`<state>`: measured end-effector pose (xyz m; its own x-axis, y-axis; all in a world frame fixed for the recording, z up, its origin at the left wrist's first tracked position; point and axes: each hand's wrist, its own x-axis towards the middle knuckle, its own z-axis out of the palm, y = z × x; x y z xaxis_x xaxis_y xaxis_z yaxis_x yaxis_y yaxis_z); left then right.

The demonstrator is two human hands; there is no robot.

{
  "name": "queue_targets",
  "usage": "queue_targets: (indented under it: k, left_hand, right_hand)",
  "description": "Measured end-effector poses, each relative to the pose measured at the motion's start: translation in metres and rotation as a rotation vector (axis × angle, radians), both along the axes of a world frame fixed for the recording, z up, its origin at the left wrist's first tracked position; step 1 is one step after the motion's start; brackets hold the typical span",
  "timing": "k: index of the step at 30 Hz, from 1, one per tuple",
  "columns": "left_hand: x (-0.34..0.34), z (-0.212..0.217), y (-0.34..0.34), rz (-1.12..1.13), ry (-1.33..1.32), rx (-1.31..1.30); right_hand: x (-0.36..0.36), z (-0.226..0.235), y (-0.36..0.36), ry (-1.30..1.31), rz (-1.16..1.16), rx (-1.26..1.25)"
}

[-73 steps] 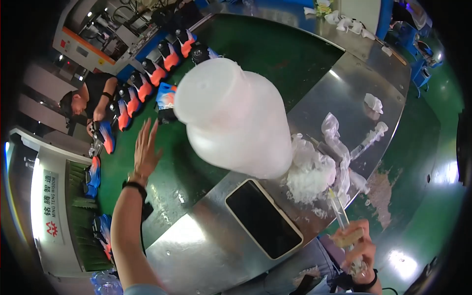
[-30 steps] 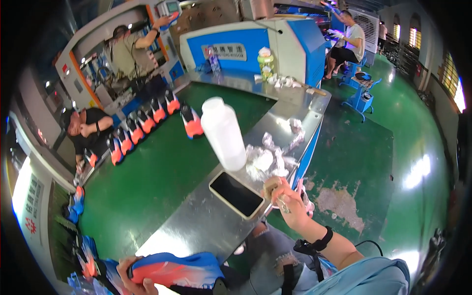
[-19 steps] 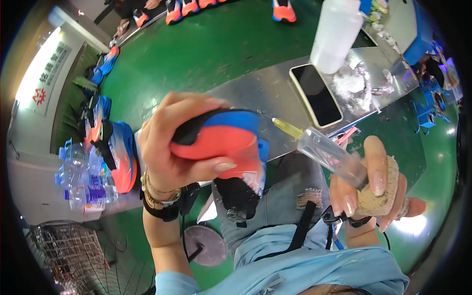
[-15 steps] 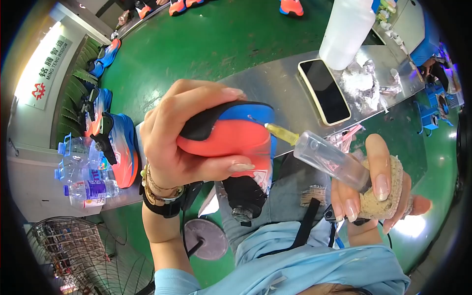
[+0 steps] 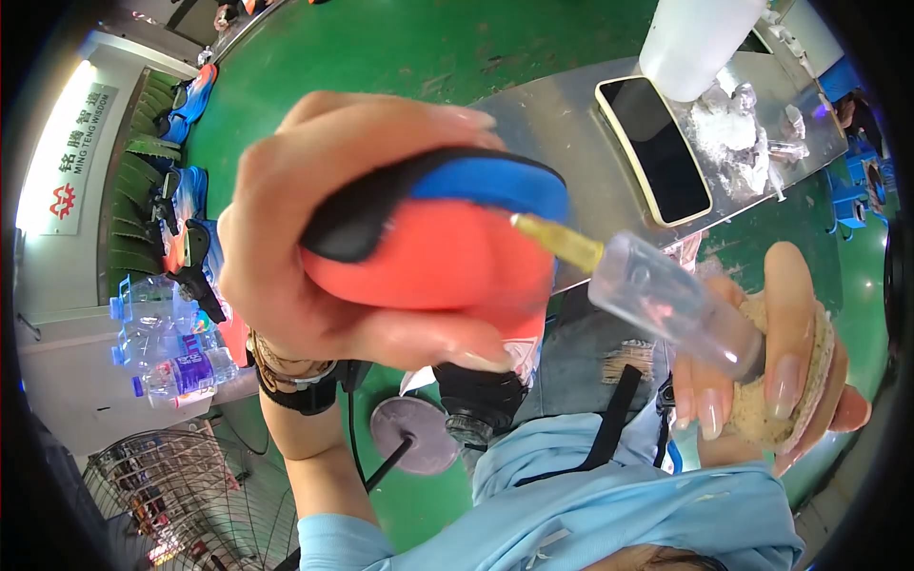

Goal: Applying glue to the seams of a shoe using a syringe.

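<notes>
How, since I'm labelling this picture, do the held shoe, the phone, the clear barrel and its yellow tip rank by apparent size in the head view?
1. Held shoe
2. Clear barrel and phone, unranked: they look close, and the barrel seems nearer the camera
3. Yellow tip

The metal table (image 5: 538, 107) has a smooth grey top, with a green surface (image 5: 409, 57) along its far side. A phone (image 5: 657, 152) in a pale case lies on the table, dark screen up. Just beside it stands a large white bottle (image 5: 700, 48), and right of that, white fluffy material (image 5: 719, 130) lies among crumpled clear plastic (image 5: 745, 97).
</notes>
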<state>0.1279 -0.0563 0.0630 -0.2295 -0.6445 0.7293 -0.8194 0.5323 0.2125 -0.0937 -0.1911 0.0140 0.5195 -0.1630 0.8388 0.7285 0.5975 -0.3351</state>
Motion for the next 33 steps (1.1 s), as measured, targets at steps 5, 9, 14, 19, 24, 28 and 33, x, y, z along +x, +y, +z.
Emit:
queue_targets:
  k: [5,9,14,19,24,28,33]
  left_hand:
    - [0.012,-0.009,0.004,0.118,0.048,0.016]
    - [0.001,-0.022,0.001,0.443,0.267,-0.036]
    - [0.017,-0.031,0.002,0.528,0.334,-0.056]
    - [0.027,-0.038,-0.001,0.529,0.435,-0.082]
    - [0.045,-0.051,0.008,0.564,0.525,-0.079]
    - [0.067,-0.068,0.027,0.601,0.673,-0.026]
    - [0.104,-0.086,0.047,0.665,0.834,0.039]
  right_hand:
    - [-0.005,-0.006,-0.003,0.335,-0.086,-0.009]
    - [-0.006,-0.026,-0.001,0.385,-0.094,0.074]
    - [-0.004,-0.049,0.004,0.383,-0.079,0.142]
    - [-0.008,-0.066,0.015,0.51,-0.054,0.229]
    - [-0.018,-0.07,0.027,0.682,-0.123,0.288]
    - [-0.028,-0.072,0.031,0.749,-0.146,0.263]
    - [-0.044,-0.076,0.033,0.868,-0.173,0.262]
